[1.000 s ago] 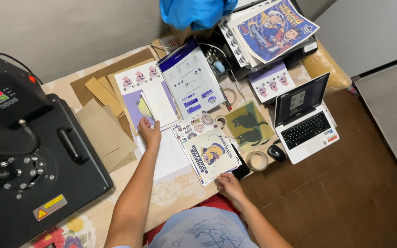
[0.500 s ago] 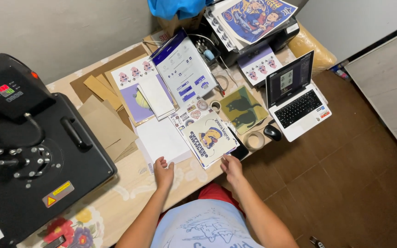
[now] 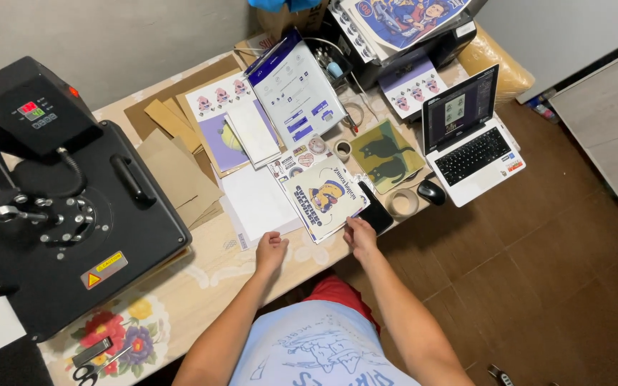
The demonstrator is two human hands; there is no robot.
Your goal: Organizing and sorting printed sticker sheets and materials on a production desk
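My left hand [image 3: 271,251] rests loosely curled at the near edge of a blank white sheet [image 3: 257,201] on the table, holding nothing. My right hand [image 3: 360,235] touches the near corner of a printed picture sheet [image 3: 323,198] showing a cartoon figure; whether it grips the sheet is unclear. A black phone [image 3: 377,211] lies just right of that sheet.
A large black heat press [image 3: 66,207] fills the table's left. Brown envelopes [image 3: 180,171], printed sticker sheets [image 3: 223,118], a cat mouse pad [image 3: 386,154], tape rolls [image 3: 403,202], a mouse [image 3: 431,191], an open laptop [image 3: 470,136] and a printer [image 3: 402,32] lie beyond. Scissors [image 3: 93,366] sit at the near left.
My left hand has pulled back from the far papers to the near edge of the white sheet. The right hand has reached forward onto the picture sheet's corner. The view shifted.
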